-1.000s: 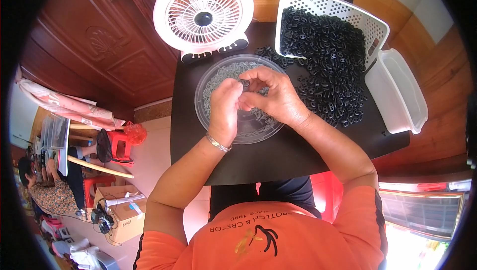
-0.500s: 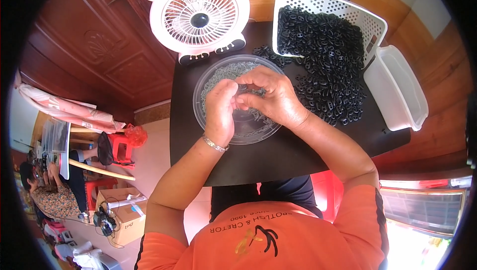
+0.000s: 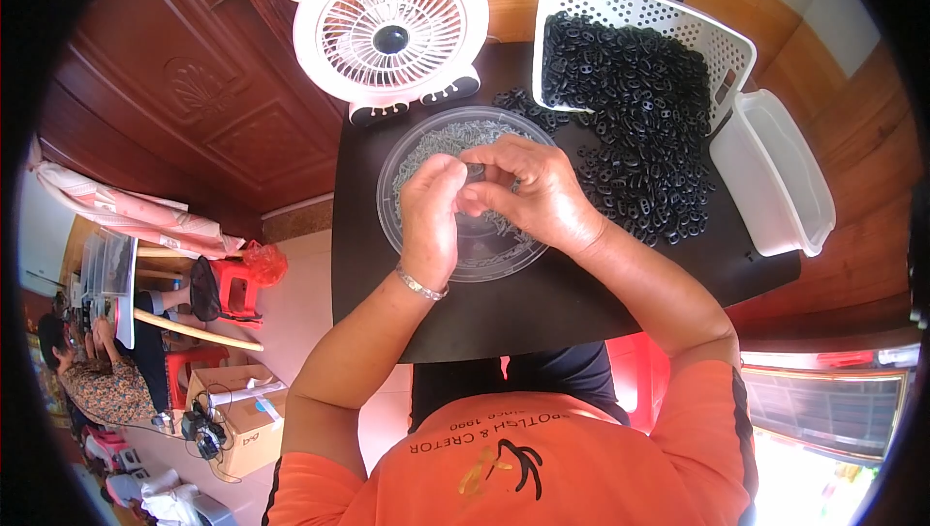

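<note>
Your right grip (image 3: pixel 469 175) pinches a small dark piece (image 3: pixel 474 172) right beside your left grip (image 3: pixel 429 211); whether the left holds it too, I cannot tell. The step looks like fingertip work on that piece; the next move seems to call for steadiness. Beneath both, a clear round tub (image 3: pixel 388 218) holds slender grey pieces (image 3: pixel 436 139); beyond, rightward, black two-holed pieces (image 3: pixel 644 192) lie in a white perforated basket (image 3: pixel 738 61) and across the surface (image 3: pixel 542 318).

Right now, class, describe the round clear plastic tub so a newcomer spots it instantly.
At the dark tabletop, find the white plastic fan. In front of it, partly beneath the left hand and right hand, sits the tub. Unlike the white perforated plastic basket to its right, it is circular, transparent and holds small grey pieces.
</note>
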`<state>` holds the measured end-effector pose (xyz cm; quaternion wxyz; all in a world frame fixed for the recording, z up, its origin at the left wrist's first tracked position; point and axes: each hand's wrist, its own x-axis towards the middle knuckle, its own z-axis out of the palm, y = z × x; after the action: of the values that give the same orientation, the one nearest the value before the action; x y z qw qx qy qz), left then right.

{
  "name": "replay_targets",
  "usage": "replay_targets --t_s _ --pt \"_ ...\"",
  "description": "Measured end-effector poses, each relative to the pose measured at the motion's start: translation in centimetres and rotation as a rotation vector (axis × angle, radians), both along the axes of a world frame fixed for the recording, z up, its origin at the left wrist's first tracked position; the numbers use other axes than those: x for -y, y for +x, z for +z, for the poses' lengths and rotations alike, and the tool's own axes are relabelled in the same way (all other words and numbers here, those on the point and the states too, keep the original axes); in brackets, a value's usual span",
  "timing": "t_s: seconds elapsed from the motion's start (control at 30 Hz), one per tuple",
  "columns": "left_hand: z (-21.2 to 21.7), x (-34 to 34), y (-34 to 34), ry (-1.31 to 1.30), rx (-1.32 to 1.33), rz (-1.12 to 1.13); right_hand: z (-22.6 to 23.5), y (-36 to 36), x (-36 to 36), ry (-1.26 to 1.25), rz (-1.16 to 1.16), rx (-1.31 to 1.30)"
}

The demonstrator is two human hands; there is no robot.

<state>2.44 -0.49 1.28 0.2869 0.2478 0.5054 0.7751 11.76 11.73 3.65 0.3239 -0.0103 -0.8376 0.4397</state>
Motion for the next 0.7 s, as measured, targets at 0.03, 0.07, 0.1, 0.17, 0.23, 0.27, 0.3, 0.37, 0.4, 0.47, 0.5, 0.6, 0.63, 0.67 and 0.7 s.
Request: replay_targets --t_s 0.03,0.07,0.1,0.17,0.23,0.27,0.3,0.37,0.4,0.47,0.5,0.6,0.63,0.67,0.7 --pt "0.2 0.0 0.0 -0.005 -0.027 -0.018 0.1 0.0 -0.2 0.054 -0.001 -0.018" --pt "0.3 0.0 0.0 -0.003 -0.028 -0.019 0.1 0.0 -0.4 0.109 -0.002 -0.036" --pt "0.4 0.0 0.0 -0.027 -0.054 -0.02 0.2 0.1 -0.5 0.11 -0.003 -0.037" --pt "0.7 0.2 -0.1 -0.049 -0.083 -0.017 0.5 0.1 -0.6 0.147 0.033 -0.089" --pt "0.9 0.4 -0.2 -0.057 -0.114 -0.067 0.5 0.2 -0.9 0.136 0.06 -0.072" --pt "0.9 0.4 -0.2 -0.055 -0.114 -0.067 0.5 0.2 -1.0 0.123 0.084 -0.052" --pt "0.8 0.4 -0.2 -0.056 -0.131 -0.07 0.6 0.3 -1.0 0.125 0.085 -0.053" --pt "0.8 0.5 -0.1 -0.057 -0.148 -0.069 0.8 0.3 -1.0 0.134 0.105 -0.063" --pt "0.9 0.6 -0.1 -0.051 -0.154 -0.066 0.9 0.2 -0.9 0.134 0.108 -0.064" --pt "0.9 0.5 0.0 -0.042 -0.157 -0.069 0.8 0.3 -0.8 0.114 0.101 -0.066" --pt "0.9 0.5 0.0 -0.039 -0.162 -0.072 0.8 0.4 -0.8 0.115 0.099 -0.065" --pt "1.1 0.6 0.2 -0.038 -0.159 -0.07 0.8 0.4 -0.7 0.114 0.104 -0.079" --pt "1.2 0.6 0.2 -0.037 -0.151 -0.067 0.8 0.4 -0.7 0.154 0.091 -0.092" --pt "1.1 0.6 0.1 -0.038 -0.151 -0.067 0.8 0.3 -0.7 0.194 0.079 -0.105" --pt "1.0 0.6 0.0 -0.04 -0.16 -0.062 0.8 0.4 -0.7 0.194 0.079 -0.106"
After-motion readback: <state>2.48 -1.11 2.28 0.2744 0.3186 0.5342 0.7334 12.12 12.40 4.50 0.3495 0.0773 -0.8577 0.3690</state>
